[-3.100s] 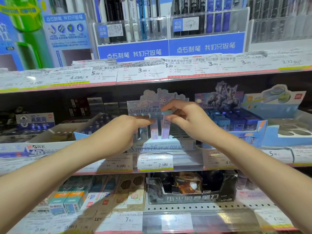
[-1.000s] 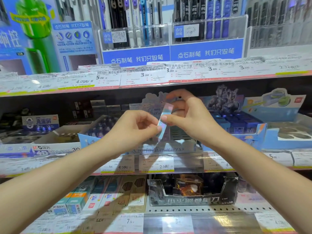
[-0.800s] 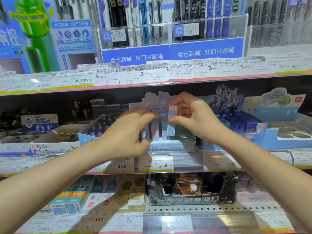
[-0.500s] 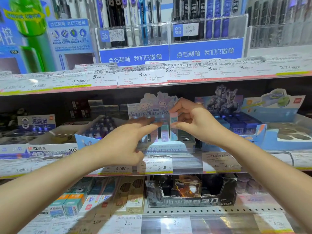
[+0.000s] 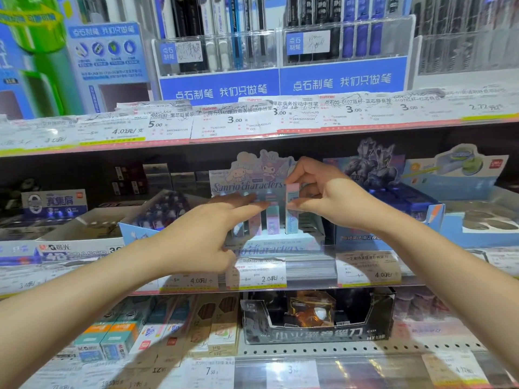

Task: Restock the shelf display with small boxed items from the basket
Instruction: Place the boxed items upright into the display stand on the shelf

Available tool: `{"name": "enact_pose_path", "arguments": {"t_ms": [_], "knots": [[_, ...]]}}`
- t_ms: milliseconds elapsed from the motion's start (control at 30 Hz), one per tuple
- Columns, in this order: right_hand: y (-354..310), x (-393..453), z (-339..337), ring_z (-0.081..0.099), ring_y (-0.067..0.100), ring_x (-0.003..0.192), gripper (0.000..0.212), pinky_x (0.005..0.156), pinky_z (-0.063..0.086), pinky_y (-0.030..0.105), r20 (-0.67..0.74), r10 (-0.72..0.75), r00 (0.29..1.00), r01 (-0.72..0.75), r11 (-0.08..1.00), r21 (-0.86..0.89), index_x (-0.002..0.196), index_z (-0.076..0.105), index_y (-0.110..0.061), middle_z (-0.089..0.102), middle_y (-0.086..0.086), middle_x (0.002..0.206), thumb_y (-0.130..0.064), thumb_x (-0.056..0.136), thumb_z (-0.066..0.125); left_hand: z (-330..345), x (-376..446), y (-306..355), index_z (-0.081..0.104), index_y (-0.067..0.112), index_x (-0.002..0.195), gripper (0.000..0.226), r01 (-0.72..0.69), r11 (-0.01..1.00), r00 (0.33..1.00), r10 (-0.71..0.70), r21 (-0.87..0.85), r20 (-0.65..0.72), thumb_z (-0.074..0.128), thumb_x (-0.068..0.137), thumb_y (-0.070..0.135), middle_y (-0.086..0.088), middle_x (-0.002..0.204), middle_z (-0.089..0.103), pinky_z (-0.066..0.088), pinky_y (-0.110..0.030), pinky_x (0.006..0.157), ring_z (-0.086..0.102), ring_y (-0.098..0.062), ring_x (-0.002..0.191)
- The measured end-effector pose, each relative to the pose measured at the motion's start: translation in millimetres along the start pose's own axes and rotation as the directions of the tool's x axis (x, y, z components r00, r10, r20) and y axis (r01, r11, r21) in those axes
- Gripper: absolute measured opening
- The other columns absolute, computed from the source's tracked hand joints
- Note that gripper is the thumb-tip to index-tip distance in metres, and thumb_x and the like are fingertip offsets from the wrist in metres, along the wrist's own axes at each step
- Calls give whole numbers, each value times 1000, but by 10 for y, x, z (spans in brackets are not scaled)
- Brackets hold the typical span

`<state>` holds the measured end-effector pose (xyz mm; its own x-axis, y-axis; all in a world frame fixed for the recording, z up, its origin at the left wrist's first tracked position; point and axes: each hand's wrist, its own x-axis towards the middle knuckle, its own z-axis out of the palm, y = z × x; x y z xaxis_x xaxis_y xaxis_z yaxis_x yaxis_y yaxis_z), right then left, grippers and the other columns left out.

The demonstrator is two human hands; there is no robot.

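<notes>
Your right hand (image 5: 323, 197) pinches a small pastel box (image 5: 292, 209) upright by its top, standing it in the Sanrio display tray (image 5: 280, 242) on the middle shelf. Your left hand (image 5: 202, 237), fingers straight, steadies the neighbouring boxes (image 5: 266, 217) so the row stays standing.

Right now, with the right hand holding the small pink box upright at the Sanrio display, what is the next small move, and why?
Probably lower the small pink box straight down and release. The right hand pinches it upright beside the standing boxes in the Sanrio display, and the left hand touches those boxes with straight fingers, seemingly steadying them.
</notes>
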<state>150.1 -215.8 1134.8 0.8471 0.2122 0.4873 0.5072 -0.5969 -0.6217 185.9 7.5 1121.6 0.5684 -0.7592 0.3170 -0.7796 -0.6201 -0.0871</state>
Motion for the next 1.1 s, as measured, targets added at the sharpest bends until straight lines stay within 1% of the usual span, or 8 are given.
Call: {"name": "enact_pose_path", "arguments": {"t_ms": [167,333,500,633,767,933,1033,1100], "knots": [[37,13,-2,57,22,70,34,66,46,21,-15,-8,1000,8,998,-54,81,46,-30,57,3,94,-5,78,69,-8,6,10,18,35,145,85,5,1000,1000,-5,12,1,57,71,22,-3,95,58,47,-37,81,51,-17,90],[50,-10,44,54,14,66,31,64,46,24,32,-31,999,35,992,-118,80,49,-28,58,-1,85,-6,77,70,-15,5,13,17,35,145,84,8,1000,1000,-8,30,0,56,72,23,-4,100,59,47,-35,83,51,-17,93],[22,-37,72,63,24,95,24,83,53,43,3,-32,999,32,993,-116,78,55,-30,66,7,100,-10,67,47,-5,8,9,18,34,146,85,8,999,1000,-8,34,6,59,72,20,-4,99,59,47,-36,83,52,-17,93],[11,-54,55,59,21,105,36,96,47,41,23,-42,999,45,984,-172,83,59,-22,64,3,106,0,62,39,-12,8,3,22,33,145,84,-13,1000,1000,14,15,-10,51,66,26,-3,97,59,46,-33,82,51,-17,91],[-12,-40,83,59,19,103,32,96,45,33,11,-62,998,63,969,-239,74,59,-21,66,3,105,-3,59,37,-8,-8,-3,22,33,145,87,-31,999,999,30,-10,-21,46,62,27,-3,103,60,47,-34,84,53,-18,96],[-10,-17,67,56,19,107,31,97,42,30,35,-44,998,51,970,-240,79,60,-19,63,1,106,0,66,39,-16,12,5,22,33,145,79,-37,999,998,37,9,-42,57,75,18,1,108,58,44,-29,87,52,-18,103],[10,-56,89,55,17,107,36,94,41,26,2,-57,998,56,960,-276,94,62,-13,63,4,111,1,70,39,-19,58,-24,29,35,142,69,-30,998,998,27,-61,-57,53,80,18,-1,109,66,47,-22,74,60,-7,80],[10,-91,112,55,14,105,42,92,42,24,-62,-116,991,94,954,-285,103,61,-13,63,2,111,-6,69,38,18,83,-62,33,37,140,60,-20,996,998,15,-87,-59,47,83,29,-3,104,71,49,-22,69,63,-9,68]]}}
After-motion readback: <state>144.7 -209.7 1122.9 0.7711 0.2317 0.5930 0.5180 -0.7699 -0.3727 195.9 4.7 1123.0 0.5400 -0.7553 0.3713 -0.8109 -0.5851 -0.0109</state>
